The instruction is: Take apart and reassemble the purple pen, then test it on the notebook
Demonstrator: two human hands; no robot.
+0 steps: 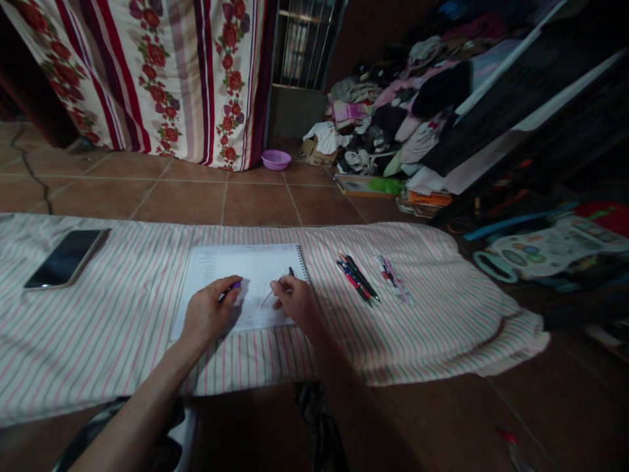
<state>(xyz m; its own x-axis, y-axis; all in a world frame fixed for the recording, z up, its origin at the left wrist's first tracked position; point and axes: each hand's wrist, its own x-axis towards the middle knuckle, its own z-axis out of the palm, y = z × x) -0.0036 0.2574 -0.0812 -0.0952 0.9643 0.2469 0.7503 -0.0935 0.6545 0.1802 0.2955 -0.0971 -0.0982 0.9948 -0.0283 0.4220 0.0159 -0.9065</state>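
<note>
A spiral-bound notebook point(230, 262) lies open on the striped cloth, with faint marks on its white page. Over its left half, my left hand point(209, 308) is closed on a small dark thing with a purple end point(236, 286); its kind is not clear. My right hand point(297, 298) pinches a slim, light-coloured pen point(266, 298) above the lower right of the page, tip pointing down and left. Whether the tip touches the paper I cannot tell. Right of the notebook, several dark and red pens point(358, 278) lie side by side, and beside them are more pale, pinkish pens point(394, 278).
A phone point(66, 259) rests at the left on the striped cloth point(137, 288). Beyond the cloth's far edge are floor tiles, a purple basin point(276, 159), a floral curtain point(187, 78) and a heap of clothes point(393, 111). A printed bag point(550, 246) sits at the right.
</note>
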